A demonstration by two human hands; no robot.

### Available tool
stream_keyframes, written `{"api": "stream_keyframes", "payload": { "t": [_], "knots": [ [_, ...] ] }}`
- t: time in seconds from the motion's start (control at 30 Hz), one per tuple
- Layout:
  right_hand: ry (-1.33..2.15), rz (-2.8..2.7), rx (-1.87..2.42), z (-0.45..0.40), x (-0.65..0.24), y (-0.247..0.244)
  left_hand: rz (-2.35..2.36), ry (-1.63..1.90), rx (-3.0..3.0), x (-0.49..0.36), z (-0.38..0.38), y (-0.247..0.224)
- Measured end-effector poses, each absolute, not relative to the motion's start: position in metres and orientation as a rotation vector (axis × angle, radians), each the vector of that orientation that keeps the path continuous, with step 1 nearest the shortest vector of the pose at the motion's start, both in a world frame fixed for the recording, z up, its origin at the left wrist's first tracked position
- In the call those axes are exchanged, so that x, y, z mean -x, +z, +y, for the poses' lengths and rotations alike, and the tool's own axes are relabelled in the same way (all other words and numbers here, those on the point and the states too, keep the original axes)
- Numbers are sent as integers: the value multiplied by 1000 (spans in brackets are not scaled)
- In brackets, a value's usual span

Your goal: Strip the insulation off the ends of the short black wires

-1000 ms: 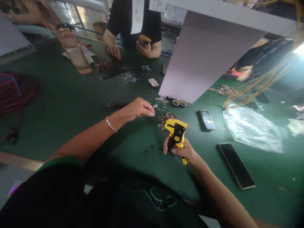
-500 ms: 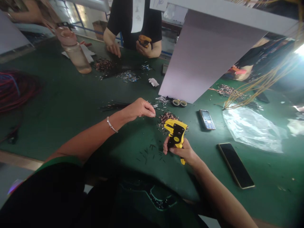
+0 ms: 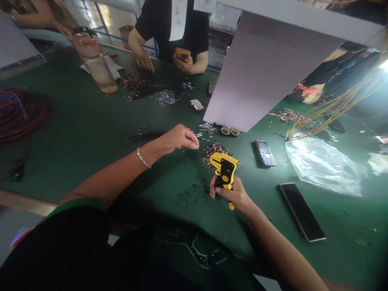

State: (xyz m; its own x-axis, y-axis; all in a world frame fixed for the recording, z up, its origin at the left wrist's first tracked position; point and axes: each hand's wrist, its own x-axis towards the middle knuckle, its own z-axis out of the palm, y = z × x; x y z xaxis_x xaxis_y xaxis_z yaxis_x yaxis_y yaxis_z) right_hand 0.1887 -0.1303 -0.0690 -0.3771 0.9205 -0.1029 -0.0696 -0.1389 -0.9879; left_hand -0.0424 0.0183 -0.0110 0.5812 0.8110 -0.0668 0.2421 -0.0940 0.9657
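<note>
Curling its fingers round the yellow-and-black hand tool [image 3: 226, 166], the right hand [image 3: 232, 192] sits just on the near side of the coppery heap [image 3: 214, 149] | left hand [image 3: 181, 138]: left of the heap, thumb and forefinger pinching a thin dark wire [image 3: 200, 148] | tape rolls [image 3: 225, 131]: beyond the heap | keypad phone [image 3: 264, 152]: right of the heap, lying flat, from what I see

Dim, uneven light lies over your green table [image 3: 87, 119]. White glare at the far right edge hazes the yellow wires [image 3: 335, 106], and shine streaks the plastic bag [image 3: 324, 165]. Your shirt [image 3: 75, 246] sinks into near-black shadow. Toward the left edge, the bottle [image 3: 101, 74] looks stretched and the wire coil [image 3: 21, 115] smeared; your left hand [image 3: 182, 138] and right hand [image 3: 233, 192] appear clearer.
</note>
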Motion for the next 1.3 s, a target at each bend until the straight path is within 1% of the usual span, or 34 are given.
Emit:
{"api": "stream_keyframes", "payload": {
  "t": [0.63,0.9,1.1,1.2,1.3],
  "knots": [
    [1548,-1263,1139,-135,-175,-74,963,666,-1598,40,19,-12],
    [1546,-1170,1151,-133,-167,-79,969,754,-1616,35,21,-18],
    [1464,-1150,1276,-128,-162,-80,962,859,-1623,34,27,-30],
    [1491,-1107,1258,-127,-161,-80,949,858,-1651,35,28,-33],
    [1533,-1075,1152,-128,-165,-81,979,880,-1678,37,29,-34]
  ]
}}
